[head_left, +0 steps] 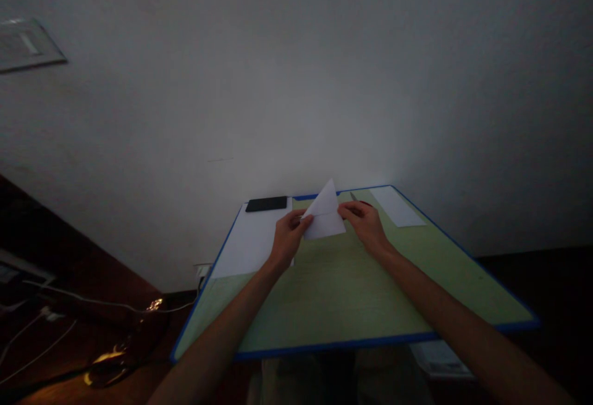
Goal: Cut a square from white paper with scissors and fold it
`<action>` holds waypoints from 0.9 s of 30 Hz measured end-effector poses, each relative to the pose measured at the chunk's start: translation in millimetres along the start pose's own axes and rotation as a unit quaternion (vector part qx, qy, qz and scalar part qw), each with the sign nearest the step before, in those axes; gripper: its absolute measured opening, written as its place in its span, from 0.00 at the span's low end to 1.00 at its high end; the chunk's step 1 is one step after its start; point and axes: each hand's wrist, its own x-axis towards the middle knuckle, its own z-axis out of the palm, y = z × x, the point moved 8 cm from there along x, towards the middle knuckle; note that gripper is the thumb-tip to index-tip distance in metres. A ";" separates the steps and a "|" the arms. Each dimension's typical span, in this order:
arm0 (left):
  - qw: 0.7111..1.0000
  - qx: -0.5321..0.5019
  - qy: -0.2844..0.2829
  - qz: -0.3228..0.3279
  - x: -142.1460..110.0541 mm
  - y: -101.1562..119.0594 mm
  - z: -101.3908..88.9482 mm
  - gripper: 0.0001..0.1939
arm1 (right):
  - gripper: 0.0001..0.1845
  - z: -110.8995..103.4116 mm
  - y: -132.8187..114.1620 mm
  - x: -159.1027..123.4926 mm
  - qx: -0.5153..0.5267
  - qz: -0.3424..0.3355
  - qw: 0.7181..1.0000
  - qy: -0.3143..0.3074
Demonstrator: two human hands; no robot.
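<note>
A folded sheet of white paper (323, 210), pointed at the top and with a crease across its middle, is held up above the table. My left hand (291, 232) pinches its left edge between thumb and fingers. At its right edge my right hand (364, 223) is closed, fingertips pinching the paper. Just behind the right hand shows part of a pair of scissors (353, 196), a blade tip and a bit of dark red handle; the hand hides the rest.
The green table (333, 306) has a blue rim. White paper (245, 244) lies at its left under a black phone-like slab (266, 204); a white strip of paper (397, 206) lies at the back right. A wall (296, 84) rises behind. Cables (106, 302) hang at the left.
</note>
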 end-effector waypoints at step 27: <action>0.992 -0.104 -0.046 -0.060 1.4 -6.1 5.1 0.18 | 0.12 0.6 2.3 1.6 0.053 0.052 0.997 -0.023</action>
